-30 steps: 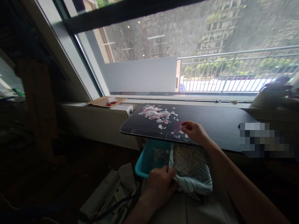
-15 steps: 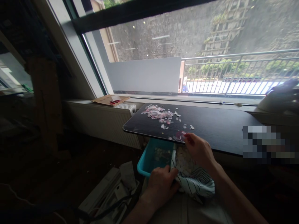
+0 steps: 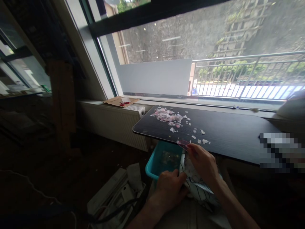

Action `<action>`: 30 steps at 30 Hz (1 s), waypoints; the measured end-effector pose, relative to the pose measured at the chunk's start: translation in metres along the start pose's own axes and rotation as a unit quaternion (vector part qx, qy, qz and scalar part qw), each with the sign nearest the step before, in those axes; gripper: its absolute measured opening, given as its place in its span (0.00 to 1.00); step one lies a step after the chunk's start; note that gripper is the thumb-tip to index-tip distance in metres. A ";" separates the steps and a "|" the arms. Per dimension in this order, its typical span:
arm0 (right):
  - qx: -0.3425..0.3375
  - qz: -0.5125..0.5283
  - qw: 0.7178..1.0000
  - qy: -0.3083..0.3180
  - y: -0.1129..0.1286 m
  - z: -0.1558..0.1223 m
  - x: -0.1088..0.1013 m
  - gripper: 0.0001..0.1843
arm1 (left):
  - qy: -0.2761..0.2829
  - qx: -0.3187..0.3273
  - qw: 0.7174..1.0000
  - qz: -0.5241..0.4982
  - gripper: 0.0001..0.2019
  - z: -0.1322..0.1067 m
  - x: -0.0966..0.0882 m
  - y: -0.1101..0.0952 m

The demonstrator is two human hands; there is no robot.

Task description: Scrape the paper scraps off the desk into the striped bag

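The pink see-through piece (image 3: 183,144) is at the near edge of the bench (image 3: 228,122), just above the far side of the blue-green tub (image 3: 149,167). The fingers of the right hand (image 3: 203,160) are closed on its right end. I judge it thin and light, a little stiff like plastic and maybe slippery, so a flat, gentle pinch at this end suits it; hard pressure could bend it. Near it lie loose scraps (image 3: 205,141), and farther back is the pile of pale scraps (image 3: 166,115). They seem almost weightless and can slide easily, so it is better to take several together than one by one. Below, the left hand (image 3: 169,186) has its fingers curled on the edge of the patterned cloth (image 3: 202,190), which looks soft and is best held by this edge, beside the tub
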State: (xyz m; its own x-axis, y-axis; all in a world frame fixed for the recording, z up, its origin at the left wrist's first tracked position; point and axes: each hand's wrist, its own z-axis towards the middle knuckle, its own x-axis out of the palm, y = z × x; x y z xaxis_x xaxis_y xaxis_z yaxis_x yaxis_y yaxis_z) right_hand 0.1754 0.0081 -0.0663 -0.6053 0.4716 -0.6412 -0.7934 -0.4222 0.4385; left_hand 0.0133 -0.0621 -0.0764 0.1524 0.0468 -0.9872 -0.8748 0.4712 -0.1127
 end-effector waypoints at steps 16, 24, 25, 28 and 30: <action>0.170 0.026 0.984 -0.042 -0.059 0.021 -0.033 0.15 | 0.004 -0.025 1.000 -0.004 0.07 -0.002 0.005 0.001; 0.198 0.120 0.973 0.016 -0.115 0.022 -0.046 0.16 | -0.009 -0.038 0.999 -0.024 0.07 0.000 0.013 0.004; 0.194 0.140 0.971 0.024 -0.114 0.024 -0.044 0.17 | -0.009 -0.038 0.999 -0.025 0.07 0.000 0.014 0.005; 0.186 0.179 0.966 0.030 -0.111 0.031 -0.039 0.17 | -0.011 -0.038 0.999 -0.027 0.08 0.000 0.016 0.007; 0.182 0.164 0.969 0.034 -0.112 0.037 -0.036 0.16 | -0.011 -0.040 0.999 -0.028 0.08 0.001 0.017 0.008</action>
State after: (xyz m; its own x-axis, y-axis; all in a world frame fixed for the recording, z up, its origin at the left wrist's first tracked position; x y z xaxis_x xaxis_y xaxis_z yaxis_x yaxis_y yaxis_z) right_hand 0.2838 0.0673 -0.0688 -0.8324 0.3013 -0.4651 -0.5374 -0.2343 0.8101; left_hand 0.0089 -0.0569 -0.0943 0.2116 0.0429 -0.9764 -0.8982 0.4023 -0.1770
